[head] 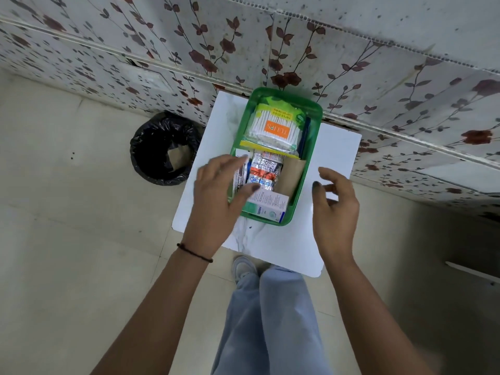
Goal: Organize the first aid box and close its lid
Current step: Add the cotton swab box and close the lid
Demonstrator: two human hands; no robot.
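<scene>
A green first aid box (313, 147) stands open on a small white table (332, 158), against the wall. Inside, a pack of cotton swabs (272, 128) fills the far half. Foil pill strips (266, 171), a brown paper packet (290, 174) and a white medicine carton (267, 203) fill the near half. My left hand (216, 201) rests over the box's near left corner, fingers spread, touching a tube-like carton (239, 177). My right hand (335, 209) hovers over the table just right of the box, fingers apart and holding nothing. No lid is visible.
A bin lined with a black bag (165, 150) stands on the floor left of the table. A floral-patterned wall (378, 63) runs behind the box. My legs and one shoe (243, 269) are at the table's near edge.
</scene>
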